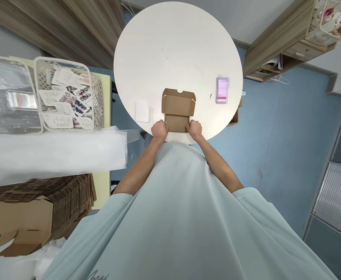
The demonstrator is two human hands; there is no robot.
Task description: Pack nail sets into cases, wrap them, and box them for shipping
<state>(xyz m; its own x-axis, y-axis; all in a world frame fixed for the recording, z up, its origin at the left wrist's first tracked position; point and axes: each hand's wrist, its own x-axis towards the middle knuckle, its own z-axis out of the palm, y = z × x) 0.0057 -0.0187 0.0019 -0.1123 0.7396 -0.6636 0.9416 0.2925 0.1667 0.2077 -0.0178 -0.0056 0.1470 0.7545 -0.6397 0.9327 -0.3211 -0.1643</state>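
Observation:
A small brown cardboard box (178, 105) lies at the near edge of the round white table (176, 46), its lid raised and tipped away from me. The tray part of the box looks bare inside. My left hand (160, 130) is closed on the near left corner of the box. At the near right corner, my right hand (194, 129) grips the side wall in the same way. Both thumbs sit by the inner side walls; the other fingers are curled and partly hidden.
White square sheets (142, 112) lie left of the box, a blurred pink phone-like item (222, 90) to its right. On the left side table are a basket of carded hair accessories (67, 97), a white foam roll (53, 153) and stacked flat cardboard boxes (68, 202).

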